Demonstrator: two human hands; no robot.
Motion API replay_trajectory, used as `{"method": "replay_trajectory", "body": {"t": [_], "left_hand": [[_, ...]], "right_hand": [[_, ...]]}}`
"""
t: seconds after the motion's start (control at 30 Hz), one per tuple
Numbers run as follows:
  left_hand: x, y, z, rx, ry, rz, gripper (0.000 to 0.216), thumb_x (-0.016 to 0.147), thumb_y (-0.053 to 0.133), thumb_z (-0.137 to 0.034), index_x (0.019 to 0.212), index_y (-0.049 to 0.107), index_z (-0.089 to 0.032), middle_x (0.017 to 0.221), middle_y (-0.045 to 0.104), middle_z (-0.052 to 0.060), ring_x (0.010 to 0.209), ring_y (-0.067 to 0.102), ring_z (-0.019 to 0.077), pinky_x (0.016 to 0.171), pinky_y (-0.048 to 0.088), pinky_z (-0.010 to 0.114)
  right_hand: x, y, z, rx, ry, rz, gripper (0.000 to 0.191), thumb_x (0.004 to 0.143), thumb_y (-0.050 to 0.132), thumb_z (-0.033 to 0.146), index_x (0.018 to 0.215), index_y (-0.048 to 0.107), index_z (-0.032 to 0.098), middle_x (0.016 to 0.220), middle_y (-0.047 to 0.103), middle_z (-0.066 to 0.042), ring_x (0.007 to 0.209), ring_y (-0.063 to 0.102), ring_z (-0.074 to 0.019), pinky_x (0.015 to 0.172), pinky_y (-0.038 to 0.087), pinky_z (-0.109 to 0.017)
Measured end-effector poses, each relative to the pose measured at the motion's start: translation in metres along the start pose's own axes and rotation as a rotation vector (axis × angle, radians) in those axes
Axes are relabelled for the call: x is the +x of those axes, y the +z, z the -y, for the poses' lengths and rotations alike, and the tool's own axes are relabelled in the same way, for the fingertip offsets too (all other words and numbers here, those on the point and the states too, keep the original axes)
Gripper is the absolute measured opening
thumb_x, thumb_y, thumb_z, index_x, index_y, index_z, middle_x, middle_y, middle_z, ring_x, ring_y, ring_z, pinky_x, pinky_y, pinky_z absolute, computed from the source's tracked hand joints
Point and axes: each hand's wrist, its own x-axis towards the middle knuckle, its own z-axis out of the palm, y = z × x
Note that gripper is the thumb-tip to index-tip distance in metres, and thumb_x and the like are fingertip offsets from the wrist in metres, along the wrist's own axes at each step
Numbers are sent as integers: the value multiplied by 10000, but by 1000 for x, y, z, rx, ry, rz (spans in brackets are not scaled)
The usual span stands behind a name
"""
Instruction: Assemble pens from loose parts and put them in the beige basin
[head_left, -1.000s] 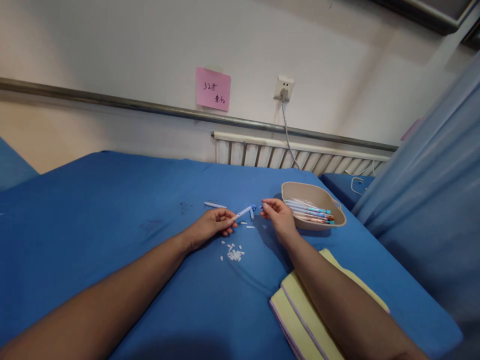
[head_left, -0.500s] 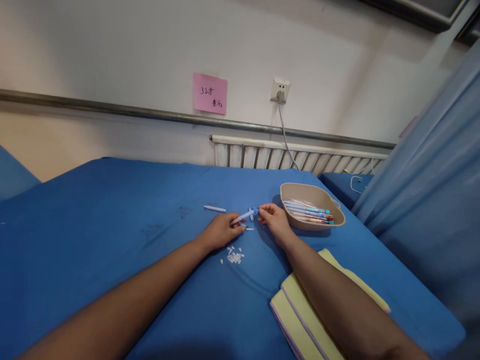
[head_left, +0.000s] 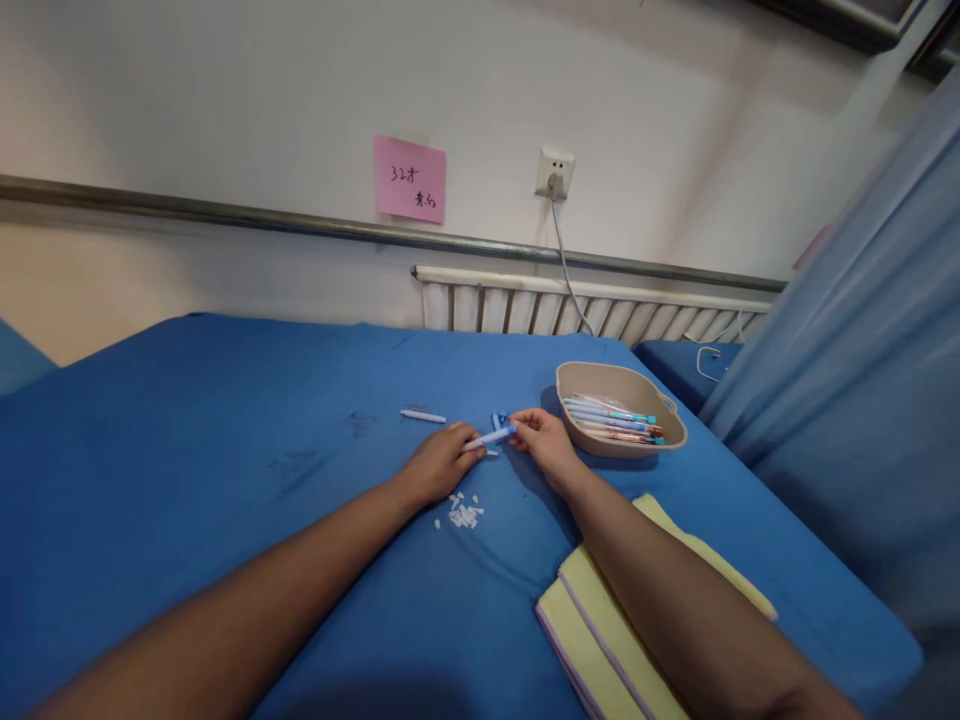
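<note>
A light-blue pen lies between my two hands, tilted slightly up to the right. My left hand is closed round its left end. At the darker blue right end, my right hand has its thumb and fingers pinched together on the tip. Just behind the pen rests a small blue part, partly hidden. A thin white piece shows beside my left fingertips. Another pale pen-like barrel lies beyond my left hand. Nearer to me is a small heap of white bits.
A beige bin holding several pens stands right of my right hand. Under my right forearm lies a folded yellow towel. The blue-covered surface reaches a wall with a radiator; a blue curtain hangs at right.
My right fingers and the pen's blue end have come together, and the pen lies slightly lower. The blue part behind it shows more plainly. The whole view has shifted slightly.
</note>
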Motion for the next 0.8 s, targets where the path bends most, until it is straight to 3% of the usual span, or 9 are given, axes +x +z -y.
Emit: {"method": "replay_trajectory", "body": {"t": [0.23,0.57,0.8], "left_hand": [[1,-5,2,-356,-214,-60,236,750,563,-420,713,512,-192,523,475,-61,466,427,110,476,315,220],[0,-5,0,-551,-247,-96,244,707,618,-396,743,523,-174,508,468,-72,439,414,83,451,328,201],[-4,-3,-9,-605,-248,-90,273,686,643,-401,741,520,-163,495,464,-78,414,398,68,435,312,190]], "right_hand": [[-7,6,5,87,33,109,337,572,736,401,747,576,163,591,616,18,514,565,-99,506,417,-212],[-15,11,8,15,63,238,291,604,720,393,742,607,163,594,600,29,484,536,-81,481,416,-206],[-22,20,10,-61,-31,230,250,648,674,400,703,590,172,541,553,43,464,505,-82,454,404,-198]]}}
